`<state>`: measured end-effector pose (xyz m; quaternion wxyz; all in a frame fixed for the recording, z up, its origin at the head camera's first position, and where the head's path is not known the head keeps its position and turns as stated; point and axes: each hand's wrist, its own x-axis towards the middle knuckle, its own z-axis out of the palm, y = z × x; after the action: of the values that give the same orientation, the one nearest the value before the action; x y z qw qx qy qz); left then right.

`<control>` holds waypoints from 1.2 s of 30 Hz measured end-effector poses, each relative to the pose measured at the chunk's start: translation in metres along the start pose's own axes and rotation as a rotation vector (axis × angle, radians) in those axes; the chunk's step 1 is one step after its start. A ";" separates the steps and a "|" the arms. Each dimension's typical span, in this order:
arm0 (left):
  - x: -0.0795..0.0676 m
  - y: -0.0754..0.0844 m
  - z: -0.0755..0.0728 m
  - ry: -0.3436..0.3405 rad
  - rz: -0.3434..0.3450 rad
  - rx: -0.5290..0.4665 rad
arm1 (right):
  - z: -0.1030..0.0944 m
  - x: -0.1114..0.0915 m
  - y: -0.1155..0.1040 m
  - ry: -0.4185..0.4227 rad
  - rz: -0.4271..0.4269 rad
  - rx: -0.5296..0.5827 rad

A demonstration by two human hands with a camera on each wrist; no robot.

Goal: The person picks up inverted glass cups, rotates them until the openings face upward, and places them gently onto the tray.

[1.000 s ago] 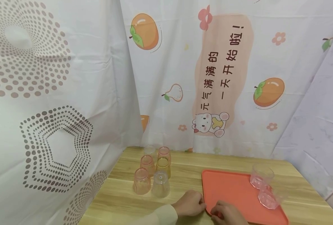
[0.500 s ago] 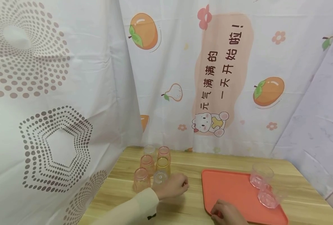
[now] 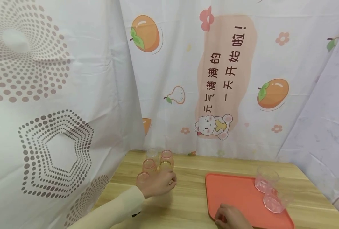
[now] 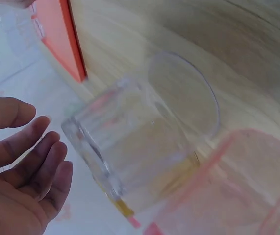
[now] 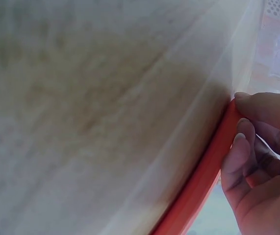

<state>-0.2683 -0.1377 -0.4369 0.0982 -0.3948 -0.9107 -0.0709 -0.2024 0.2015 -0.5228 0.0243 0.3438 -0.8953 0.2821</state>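
Observation:
My left hand [image 3: 159, 183] is over the upturned cups at the table's left, its fingers loosely bent. In the left wrist view it is beside a clear cup [image 4: 130, 132], with a gap between; from the head this cup is hidden behind the hand. Around it stand a front pink cup [image 3: 143, 177], another pink cup [image 3: 149, 166], a yellow cup [image 3: 165, 164], a back pink cup [image 3: 166, 156] and a back clear cup [image 3: 152, 154]. My right hand [image 3: 230, 217] pinches the near-left rim of the red tray [image 5: 198, 181] between thumb and fingers.
Two pale pink see-through cups, one farther back [image 3: 262, 184] and one nearer [image 3: 273, 203], are at the right side of the tray. The wooden table [image 3: 192, 171] meets a printed curtain [image 3: 180, 136] at the back and a dotted curtain [image 3: 63, 152] at the left.
My left hand has left the tray's left edge and moved left to the upturned cups. My right hand stays at the tray's rim, and the tray looks still.

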 end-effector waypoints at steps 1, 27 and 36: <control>-0.003 -0.003 -0.002 -0.003 0.009 0.034 | 0.000 0.000 0.000 -0.002 -0.003 0.002; -0.007 -0.034 -0.004 -0.121 -0.042 -0.004 | -0.002 0.001 0.002 0.010 -0.015 0.023; -0.007 -0.033 -0.003 -0.158 -0.111 -0.068 | -0.006 0.002 0.001 -0.046 -0.003 0.050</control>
<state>-0.2871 -0.1658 -0.4374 0.0083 -0.3511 -0.9333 -0.0755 -0.2051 0.2040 -0.5181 -0.0043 0.3522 -0.8877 0.2964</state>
